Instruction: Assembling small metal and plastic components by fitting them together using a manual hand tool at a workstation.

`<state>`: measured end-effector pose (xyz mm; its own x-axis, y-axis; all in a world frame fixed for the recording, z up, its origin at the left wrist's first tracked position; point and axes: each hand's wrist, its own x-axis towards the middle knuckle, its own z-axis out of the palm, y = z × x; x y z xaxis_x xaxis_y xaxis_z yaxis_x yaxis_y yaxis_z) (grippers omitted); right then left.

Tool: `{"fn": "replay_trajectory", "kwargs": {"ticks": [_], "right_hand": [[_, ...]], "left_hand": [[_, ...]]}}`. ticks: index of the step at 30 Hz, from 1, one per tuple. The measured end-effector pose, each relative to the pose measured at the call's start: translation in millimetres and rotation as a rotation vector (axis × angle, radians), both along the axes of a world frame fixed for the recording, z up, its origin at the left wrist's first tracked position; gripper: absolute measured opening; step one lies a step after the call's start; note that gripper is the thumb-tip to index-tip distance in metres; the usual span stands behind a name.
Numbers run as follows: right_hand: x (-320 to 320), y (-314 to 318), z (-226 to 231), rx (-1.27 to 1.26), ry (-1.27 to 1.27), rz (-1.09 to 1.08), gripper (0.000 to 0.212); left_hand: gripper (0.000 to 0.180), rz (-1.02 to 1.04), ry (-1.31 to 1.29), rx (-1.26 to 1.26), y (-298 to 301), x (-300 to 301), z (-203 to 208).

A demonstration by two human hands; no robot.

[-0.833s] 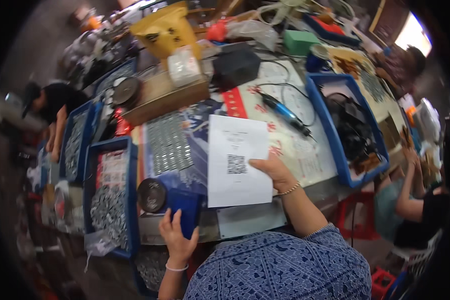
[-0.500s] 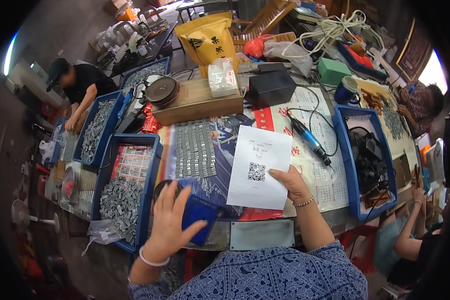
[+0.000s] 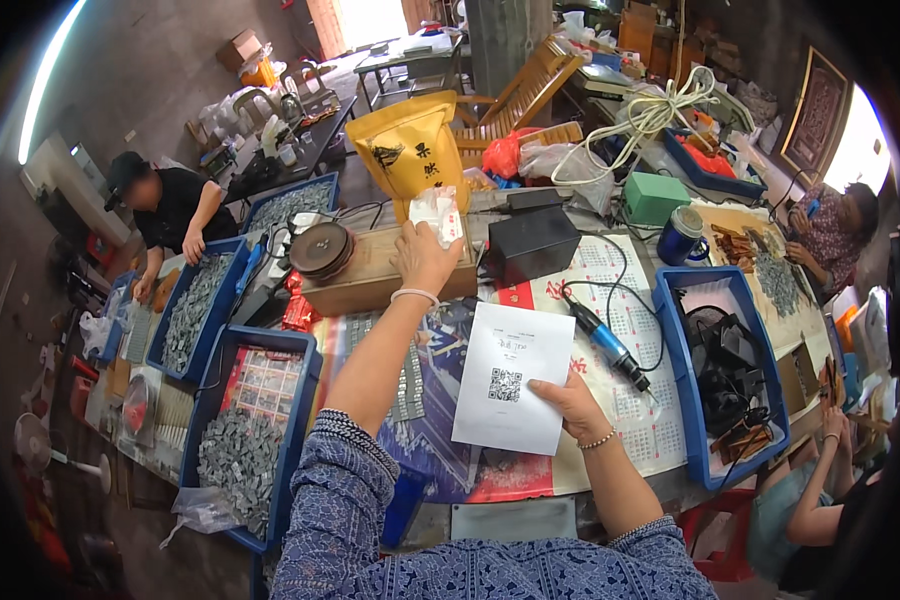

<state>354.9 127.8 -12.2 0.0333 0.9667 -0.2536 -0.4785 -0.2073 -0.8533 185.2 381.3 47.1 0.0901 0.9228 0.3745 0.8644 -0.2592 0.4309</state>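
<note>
My right hand (image 3: 568, 402) pinches a white paper sheet (image 3: 515, 345) by its lower right edge, thumb on top. A printed square code shows on the sheet, held over the table. My left arm stretches forward, and my left hand (image 3: 425, 258) closes on the lower part of a soft white packet (image 3: 435, 212) with red print. That packet is at the wooden box (image 3: 370, 278), in front of a yellow bag (image 3: 410, 145). My left fingertips are partly hidden against the packet. Beneath my left forearm lie rows of small grey metal pieces (image 3: 408, 390), partly covered.
A blue bin (image 3: 308, 400) of loose grey pieces stands left; another blue bin (image 3: 667, 330) holds black cables at right. A blue-black handheld rotary tool (image 3: 610, 340) lies near a black box (image 3: 532, 243). A round brown tin (image 3: 320, 248) tops the wooden box. Other people work on both sides.
My left hand has gone from hovering open above the near table to the white packet on the far side. The paper stays in my right hand. The view has tilted up.
</note>
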Motion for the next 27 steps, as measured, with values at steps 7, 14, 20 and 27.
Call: {"fn": "replay_trajectory", "kwargs": {"ticks": [7,14,20,27], "right_hand": [[-1.0,32.3,-1.4,-0.068,0.010,0.077,0.040],[-8.2,92.2,13.3,0.023,-0.056,0.111,0.039],[-40.1,188.8,30.2,0.197,-0.176,0.195,0.033],[-79.4,290.4,16.8,0.153,-0.078,0.216,0.036]], "left_hand": [[0.021,-0.023,-0.015,0.141,37.7,-5.9,7.3],[0.016,-0.034,-0.203,0.353,47.1,-80.6,80.0],[0.015,0.033,-0.362,0.398,13.3,-138.3,130.1],[0.012,-0.076,-0.311,0.485,8.6,-136.1,111.9]]}}
